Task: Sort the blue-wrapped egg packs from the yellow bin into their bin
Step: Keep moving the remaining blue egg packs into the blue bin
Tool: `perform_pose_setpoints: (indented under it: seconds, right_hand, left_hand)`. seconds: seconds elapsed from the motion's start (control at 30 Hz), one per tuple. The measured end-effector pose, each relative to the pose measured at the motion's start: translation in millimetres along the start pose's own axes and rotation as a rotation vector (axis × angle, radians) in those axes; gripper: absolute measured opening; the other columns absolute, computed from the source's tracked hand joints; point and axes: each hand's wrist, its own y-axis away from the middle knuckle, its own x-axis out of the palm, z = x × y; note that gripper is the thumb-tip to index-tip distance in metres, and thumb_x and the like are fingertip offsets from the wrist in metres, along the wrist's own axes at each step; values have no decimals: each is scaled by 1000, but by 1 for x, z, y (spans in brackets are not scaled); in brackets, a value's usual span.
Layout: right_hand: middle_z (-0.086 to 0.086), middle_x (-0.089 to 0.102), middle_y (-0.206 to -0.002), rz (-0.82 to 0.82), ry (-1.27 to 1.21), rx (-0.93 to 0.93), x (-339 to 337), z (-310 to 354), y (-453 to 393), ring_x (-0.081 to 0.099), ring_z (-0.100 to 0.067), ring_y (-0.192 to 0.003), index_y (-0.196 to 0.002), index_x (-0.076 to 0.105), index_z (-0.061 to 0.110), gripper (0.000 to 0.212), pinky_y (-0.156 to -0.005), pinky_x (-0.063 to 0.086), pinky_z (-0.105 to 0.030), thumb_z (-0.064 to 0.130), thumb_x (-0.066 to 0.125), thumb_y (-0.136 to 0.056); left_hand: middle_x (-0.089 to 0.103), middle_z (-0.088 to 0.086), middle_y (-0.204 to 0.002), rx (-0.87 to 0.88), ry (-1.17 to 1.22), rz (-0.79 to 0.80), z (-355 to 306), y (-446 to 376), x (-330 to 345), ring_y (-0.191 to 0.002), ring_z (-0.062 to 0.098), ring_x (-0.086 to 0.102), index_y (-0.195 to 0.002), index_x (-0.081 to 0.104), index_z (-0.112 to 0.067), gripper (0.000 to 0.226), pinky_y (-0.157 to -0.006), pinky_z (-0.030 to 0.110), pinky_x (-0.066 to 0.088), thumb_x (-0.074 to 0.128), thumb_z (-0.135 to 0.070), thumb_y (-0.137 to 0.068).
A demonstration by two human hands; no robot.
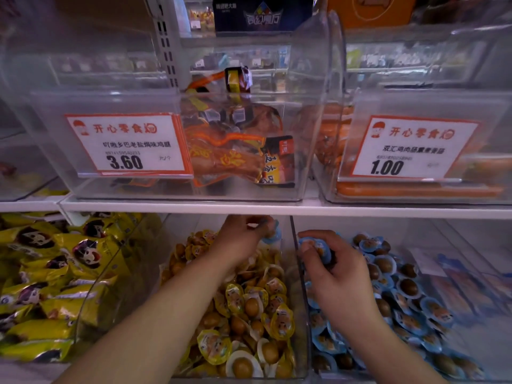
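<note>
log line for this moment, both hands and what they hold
left hand: pinches blue egg pack over yellow bin | right hand: holds blue packs over blue bin | phase: sorting

blue egg pack (273,233) half behind left hand (243,234)

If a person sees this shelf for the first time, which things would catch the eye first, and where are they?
First come the two hands on the lower shelf: the left hand pinches a blue-wrapped egg pack at the back of the yellow egg bin, and the right hand holds another blue pack over the blue egg bin beside it. Above, two orange-bordered price tags stand out on clear bins.
</note>
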Motion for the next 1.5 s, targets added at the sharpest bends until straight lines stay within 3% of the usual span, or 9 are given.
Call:
perform_pose_setpoints:
  seconds: [0.17,0.37,0.47,0.67,0.83,0.93,1.13,1.27,1.5]
  right_hand:
    - [-11,67,-70,-75,-573,541,-6,23,3,59,-21,-52,-99,73,4,20,-45,40,-30,15,56,-95]
    - [-19,74,-109,170,-1052,788,-23,38,22,73,-29,-94,-109,73,6,39,-78,54,-41,37,54,-97]
    - [-17,74,-111,61,-911,817,-34,22,23,72,-29,-101,-118,69,1,29,-83,58,-39,15,57,-95]
    - [-25,69,-117,-70,-579,718,-86,-6,-10,69,-38,-105,-116,72,5,37,-87,57,-54,26,72,-85]
    - [3,78,-85,-212,-35,372,-105,-26,-15,73,-13,-84,-84,79,21,20,-73,57,-31,19,60,-90]
    - [12,75,-86,-176,87,188,-92,-15,-1,70,-6,-84,-84,74,27,30,-67,53,-16,6,54,-93]
    - [24,68,-95,88,270,-258,-15,46,49,63,9,-84,-94,70,39,23,-66,43,-3,33,48,-90]
    - [8,72,-111,391,410,-61,83,49,4,67,-10,-103,-112,69,29,25,-89,53,-28,30,53,-92]
    - [-21,60,-128,624,827,412,157,-32,-77,57,-35,-121,-127,60,5,38,-92,47,-33,28,45,-102]
  left_hand:
    - [76,12,-97,-283,924,127,-49,78,-3,-71,19,70,-91,76,-13,17,-62,31,58,69,-22,-78]
    - [70,-15,-103,188,-128,-83,-60,125,49,-103,7,62,-110,59,-34,27,-88,27,51,73,-30,-87]
    - [51,-21,-133,355,-503,-30,-57,137,59,-125,6,41,-133,47,-45,50,-107,27,36,66,-46,-87]
    - [49,-45,-124,204,-263,-57,-30,155,9,-117,-18,46,-125,46,-61,48,-91,18,41,45,-76,-80]
    - [69,-31,-90,140,-324,-302,-3,167,-55,-78,8,69,-104,63,-55,24,-70,34,57,59,-34,-92]
    - [66,-33,-94,184,-430,-406,14,172,-86,-89,-6,61,-95,65,-52,34,-68,29,49,61,-19,-92]
    - [58,-5,-126,343,-612,-422,33,169,-108,-113,17,58,-110,70,-21,32,-94,39,50,66,-3,-85]
    - [52,-7,-137,343,-610,-366,34,157,-110,-131,18,46,-119,65,-25,38,-106,41,42,65,-9,-85]
    - [48,-17,-141,69,-259,-319,46,138,-125,-128,3,46,-134,50,-38,47,-97,-3,25,51,-11,-95]
